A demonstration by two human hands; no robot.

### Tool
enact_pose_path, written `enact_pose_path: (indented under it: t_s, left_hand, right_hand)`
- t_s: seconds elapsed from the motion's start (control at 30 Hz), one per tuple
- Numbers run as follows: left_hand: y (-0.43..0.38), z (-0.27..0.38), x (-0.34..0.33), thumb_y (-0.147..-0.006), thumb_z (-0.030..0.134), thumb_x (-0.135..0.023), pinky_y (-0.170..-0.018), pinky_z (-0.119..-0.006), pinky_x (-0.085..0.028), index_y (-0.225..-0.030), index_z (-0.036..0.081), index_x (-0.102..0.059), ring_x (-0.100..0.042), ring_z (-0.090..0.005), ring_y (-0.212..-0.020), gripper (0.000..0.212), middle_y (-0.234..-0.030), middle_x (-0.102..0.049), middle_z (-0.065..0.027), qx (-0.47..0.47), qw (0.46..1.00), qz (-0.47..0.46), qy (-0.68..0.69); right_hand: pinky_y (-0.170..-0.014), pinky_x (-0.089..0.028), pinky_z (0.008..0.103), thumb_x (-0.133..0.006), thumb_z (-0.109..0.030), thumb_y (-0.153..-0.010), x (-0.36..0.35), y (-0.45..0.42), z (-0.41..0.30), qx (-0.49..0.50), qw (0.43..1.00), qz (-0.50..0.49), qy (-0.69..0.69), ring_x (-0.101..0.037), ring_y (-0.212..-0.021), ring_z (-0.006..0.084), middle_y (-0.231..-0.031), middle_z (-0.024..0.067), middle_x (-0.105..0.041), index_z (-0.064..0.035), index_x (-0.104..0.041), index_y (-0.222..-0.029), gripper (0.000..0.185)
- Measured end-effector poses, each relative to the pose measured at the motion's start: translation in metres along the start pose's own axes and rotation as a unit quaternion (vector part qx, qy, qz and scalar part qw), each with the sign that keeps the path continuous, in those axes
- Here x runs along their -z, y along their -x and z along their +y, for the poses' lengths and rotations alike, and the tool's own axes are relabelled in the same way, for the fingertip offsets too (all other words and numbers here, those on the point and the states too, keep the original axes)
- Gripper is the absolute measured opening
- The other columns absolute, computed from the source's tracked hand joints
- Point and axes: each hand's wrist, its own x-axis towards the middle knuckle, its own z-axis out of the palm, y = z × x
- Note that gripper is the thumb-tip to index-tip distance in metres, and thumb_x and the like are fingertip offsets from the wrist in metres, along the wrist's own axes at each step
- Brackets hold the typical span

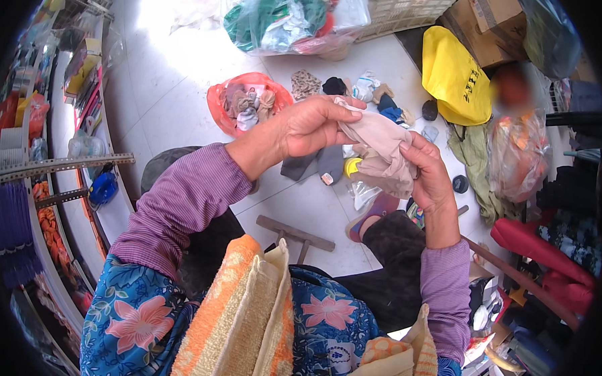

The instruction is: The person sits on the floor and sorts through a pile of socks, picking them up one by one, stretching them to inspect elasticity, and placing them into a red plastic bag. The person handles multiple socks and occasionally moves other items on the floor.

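A thin beige-pink piece of fabric (384,136), sock- or stocking-like, is stretched between my two hands above the floor. My left hand (316,125) pinches its upper left end between thumb and fingers. My right hand (427,171) grips its right side, with the lower part hanging down beside the fingers. Below and beyond lie rolled and loose socks, among them a black one (334,86), a speckled one (305,84) and a dark grey one (327,161). A red plastic bag (218,111) holding several rolled socks stands open left of them.
A clear bag of green and red items (298,21) and a cream plastic crate (409,11) stand ahead. A yellow bag (454,79) and cardboard boxes (484,29) are at upper right. Shelving (60,167) runs along the left. A wooden stool-like piece (295,233) stands between the legs.
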Motion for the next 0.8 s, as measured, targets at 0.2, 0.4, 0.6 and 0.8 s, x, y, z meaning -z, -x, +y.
enact_pose_path:
  t_s: [0.2, 0.4, 0.6, 0.8]
  left_hand:
    - [-0.001, 0.011, 0.009, -0.082, 0.003, -0.061, -0.081, -0.032, -0.052, -0.106, -0.004, -0.055, -0.062, -0.0216, -0.089, 0.026, -0.097, -0.061, -0.0127, -0.074, 0.989, 0.088, -0.088]
    - [0.000, 0.020, 0.002, -0.083, 0.017, -0.063, -0.065, -0.025, -0.053, -0.107, 0.002, -0.057, -0.062, -0.0159, -0.080, 0.029, -0.092, -0.061, -0.0073, -0.135, 0.963, 0.172, -0.156]
    - [0.005, 0.029, 0.002, -0.082, 0.023, -0.065, -0.049, -0.020, -0.043, -0.105, 0.007, -0.060, -0.058, -0.0109, -0.067, 0.028, -0.088, -0.060, -0.0023, -0.165, 0.944, 0.229, -0.168]
    - [-0.002, 0.033, 0.018, -0.083, 0.023, -0.065, -0.061, -0.023, -0.046, -0.099, -0.001, -0.060, -0.058, -0.0114, -0.073, 0.029, -0.086, -0.061, -0.0041, -0.233, 0.939, 0.216, -0.133]
  right_hand:
    - [-0.076, -0.051, 0.0285, -0.062, -0.007, -0.078, 0.010, 0.002, -0.003, -0.033, 0.999, 0.003, 0.031, -0.062, -0.081, 0.0149, -0.094, 0.0101, -0.063, 0.0028, -0.058, -0.101, 0.026]
    - [-0.072, -0.049, 0.0244, -0.073, -0.008, -0.065, 0.009, 0.009, -0.006, -0.103, 0.974, -0.048, 0.196, -0.060, -0.075, 0.0117, -0.083, 0.0052, -0.063, 0.0011, -0.061, -0.093, 0.032]
    - [-0.072, -0.047, 0.0236, -0.072, -0.009, -0.063, 0.016, 0.016, -0.020, -0.083, 0.972, -0.031, 0.217, -0.058, -0.072, 0.0101, -0.079, 0.0042, -0.063, -0.0003, -0.062, -0.085, 0.025]
    - [-0.067, -0.049, 0.0237, -0.068, -0.011, -0.072, 0.027, 0.024, -0.037, -0.031, 0.990, -0.019, 0.137, -0.061, -0.071, 0.0118, -0.080, 0.0079, -0.063, -0.0011, -0.058, -0.084, 0.019]
